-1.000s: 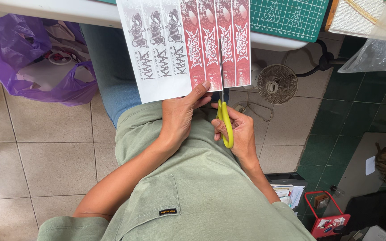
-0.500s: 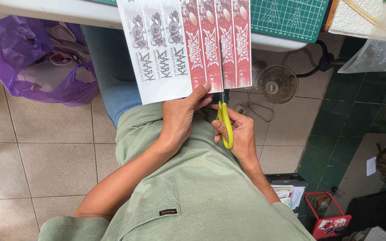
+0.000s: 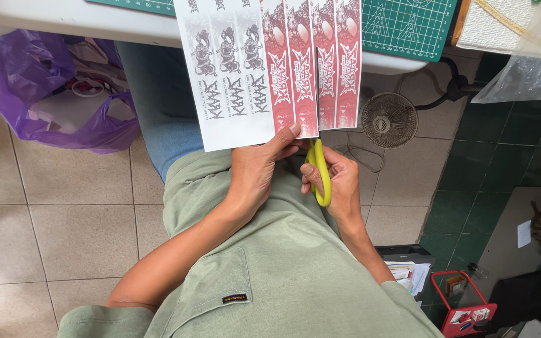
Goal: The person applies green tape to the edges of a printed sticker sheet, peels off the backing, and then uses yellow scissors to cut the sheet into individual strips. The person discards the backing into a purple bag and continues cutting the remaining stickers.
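Evidently I keep my left hand (image 3: 258, 169) pinching the lower edge of the printed sheet (image 3: 270, 69), upper centre of frame, so the paper hangs taut off the white table (image 3: 95, 22). My right hand (image 3: 336, 181) grips the yellow scissors (image 3: 319, 172) just below, fingers closed through the loops, blades aimed up between two red strips.

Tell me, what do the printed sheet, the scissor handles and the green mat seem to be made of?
Printed sheet: likely thin glossy paper or sticker stock; it hangs flat with crisp edges.
Scissors: yellow handles look like smooth moulded plastic; the blades are mostly hidden.
Green mat: probably matte rubbery vinyl, gridded like a cutting mat.
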